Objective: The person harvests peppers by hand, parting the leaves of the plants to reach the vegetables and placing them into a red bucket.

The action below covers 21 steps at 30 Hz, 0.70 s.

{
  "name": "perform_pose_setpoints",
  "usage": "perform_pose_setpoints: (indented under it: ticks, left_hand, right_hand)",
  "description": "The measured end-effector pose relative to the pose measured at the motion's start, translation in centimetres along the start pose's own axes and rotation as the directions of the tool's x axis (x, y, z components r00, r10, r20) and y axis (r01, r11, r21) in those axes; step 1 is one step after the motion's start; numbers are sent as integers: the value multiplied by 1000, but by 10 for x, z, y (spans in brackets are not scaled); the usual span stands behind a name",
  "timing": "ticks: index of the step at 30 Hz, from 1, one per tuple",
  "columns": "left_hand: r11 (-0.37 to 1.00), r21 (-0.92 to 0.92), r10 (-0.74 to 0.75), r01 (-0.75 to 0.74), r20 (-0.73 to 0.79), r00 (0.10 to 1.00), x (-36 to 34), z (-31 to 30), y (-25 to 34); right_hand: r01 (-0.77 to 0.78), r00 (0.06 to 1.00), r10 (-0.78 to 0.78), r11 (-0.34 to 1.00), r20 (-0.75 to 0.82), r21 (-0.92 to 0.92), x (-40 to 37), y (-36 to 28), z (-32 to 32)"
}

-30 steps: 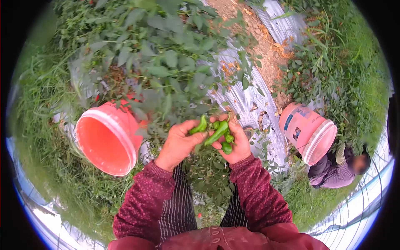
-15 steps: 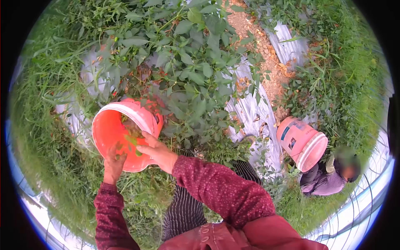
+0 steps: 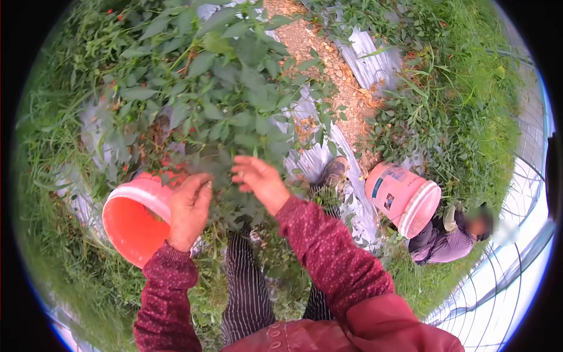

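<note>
My left hand (image 3: 190, 211) is in front of the rim of a red bucket (image 3: 136, 226), reaching toward the pepper plant (image 3: 226, 126). Its fingers are stretched out and partly curled at the tips, with nothing visible in them. To the right, my right hand (image 3: 261, 182) hovers by the same leaves, fingers apart and holding nothing I can see. The bucket leans with its mouth toward me, and leaves cover part of its far side. Its visible interior is plain red; my left hand and wrist hide the rest.
A second, pink bucket (image 3: 402, 196) with a pale rim lies tilted at the right, beside a crouching person (image 3: 443, 240). Silvery plastic sheeting (image 3: 375, 56) edges a strip of bare soil (image 3: 316, 56). My shoe (image 3: 333, 175) is on the sheeting.
Both hands have left the bucket's mouth, where green peppers were dropping from them, and moved up to the plant. My view has shifted, so the buckets appear farther left.
</note>
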State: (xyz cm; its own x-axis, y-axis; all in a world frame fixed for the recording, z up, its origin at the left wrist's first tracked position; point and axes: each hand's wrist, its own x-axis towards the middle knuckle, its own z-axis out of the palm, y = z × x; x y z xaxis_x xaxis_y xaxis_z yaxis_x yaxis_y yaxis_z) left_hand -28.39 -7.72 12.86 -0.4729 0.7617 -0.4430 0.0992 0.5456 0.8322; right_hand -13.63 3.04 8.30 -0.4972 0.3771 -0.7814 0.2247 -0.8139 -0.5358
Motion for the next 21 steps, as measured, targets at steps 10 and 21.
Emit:
perform_pose_setpoints:
  ticks: [10, 21]
  left_hand:
    - [832, 413, 180, -371, 433, 883, 162, 190, 62]
    - [347, 859, -87, -376, 429, 899, 275, 330, -46]
  right_hand:
    - [-283, 911, 210, 944, 354, 171, -58, 62, -86]
    - [-41, 988, -25, 907, 151, 419, -56, 53, -116]
